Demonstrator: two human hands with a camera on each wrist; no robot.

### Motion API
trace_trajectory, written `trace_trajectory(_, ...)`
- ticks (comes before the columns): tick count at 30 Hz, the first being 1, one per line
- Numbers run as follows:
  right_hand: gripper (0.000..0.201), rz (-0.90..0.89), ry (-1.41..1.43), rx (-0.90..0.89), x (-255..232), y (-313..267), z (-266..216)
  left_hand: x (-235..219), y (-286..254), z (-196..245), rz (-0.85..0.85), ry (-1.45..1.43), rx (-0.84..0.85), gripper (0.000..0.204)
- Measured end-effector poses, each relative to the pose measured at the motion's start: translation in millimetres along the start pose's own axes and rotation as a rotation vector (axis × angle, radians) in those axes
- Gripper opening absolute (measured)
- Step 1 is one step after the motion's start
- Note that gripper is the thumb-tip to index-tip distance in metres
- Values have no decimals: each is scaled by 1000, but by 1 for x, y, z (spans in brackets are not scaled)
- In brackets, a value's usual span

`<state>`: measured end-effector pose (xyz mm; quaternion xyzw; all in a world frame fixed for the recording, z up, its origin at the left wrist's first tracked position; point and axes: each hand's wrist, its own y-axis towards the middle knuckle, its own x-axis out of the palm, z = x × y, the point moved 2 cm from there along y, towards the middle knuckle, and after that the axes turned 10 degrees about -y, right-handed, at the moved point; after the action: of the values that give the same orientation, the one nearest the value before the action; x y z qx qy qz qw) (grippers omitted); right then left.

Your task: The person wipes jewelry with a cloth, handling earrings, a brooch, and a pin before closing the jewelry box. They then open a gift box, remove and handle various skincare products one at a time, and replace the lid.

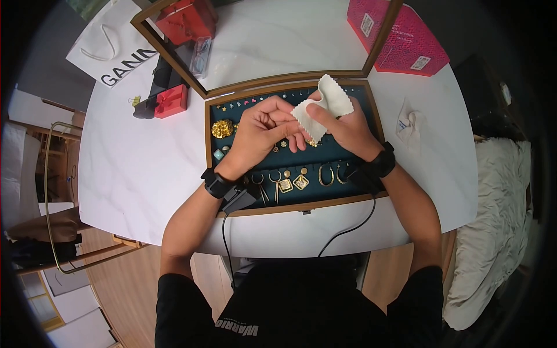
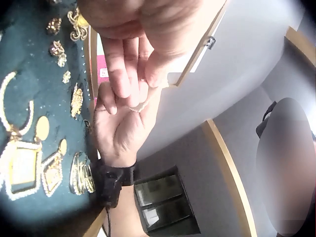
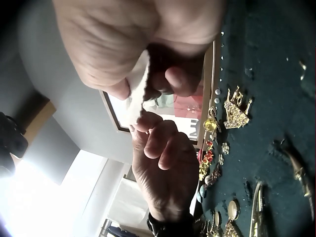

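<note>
Head view: the box's (image 1: 208, 130) lid (image 1: 384, 37) is up, with earrings (image 1: 300, 182) inside. Above it, both hands are together: the right hand (image 1: 354, 133) pinches the cloth (image 1: 333, 95); the left hand (image 1: 258, 136) touches its edge. The cloth isn't put down, so some work seems left.

Left wrist view: fingers hide any small thing.

Right wrist view: I can't tell if the left fingers grip.

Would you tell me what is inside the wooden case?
The case holds a round gold piece, gold hoops, square drop earrings and studs. In the head view, the left hand, right hand and white cloth hide whatever lies beneath.
</note>
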<state>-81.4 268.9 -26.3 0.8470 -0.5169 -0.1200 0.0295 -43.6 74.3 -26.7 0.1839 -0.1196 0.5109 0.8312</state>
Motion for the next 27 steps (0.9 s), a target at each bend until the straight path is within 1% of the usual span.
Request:
trace_trajectory(2,28,-29,106,80,-2,0,-2,0,0,2,33,-24,7,10)
trace_trajectory(3,28,-30,107,81,-2,0,0,0,0,1,34,-24,8,10)
trace_trajectory(5,26,-83,35,-55,-1,2,1,0,0,0,45,-51,13,9)
trace_trajectory(9,24,-16,-73,-65,1,-1,0,-1,-1,-1,7,9,3,9)
trace_trajectory(11,22,6,13,86,-1,-1,0,-1,0,-1,16,-9,-8,10)
trace_trajectory(15,22,-39,70,81,-5,2,5,0,0,1,43,-65,-3,10)
trace_trajectory(17,24,-85,78,-33,-3,4,2,-4,1,0,88,-138,28,11)
trace_trajectory(18,24,-87,79,-34,0,4,1,-4,0,0,90,-137,30,11)
trace_trajectory(20,26,-24,28,-170,4,3,-1,-6,0,0,113,-189,20,12)
trace_trajectory(21,26,-25,29,-170,3,3,0,-6,-1,0,114,-189,20,12)
trace_trajectory(23,25,-23,2,-46,-2,1,5,-5,-1,1,95,-166,8,13)
trace_trajectory(24,25,-23,3,-45,-5,1,5,-5,0,1,96,-166,7,13)
trace_trajectory(26,24,-86,41,124,-9,1,6,-4,0,0,84,-151,-3,13)
trace_trajectory(27,24,-87,41,124,-6,1,6,-4,0,0,85,-151,-4,13)
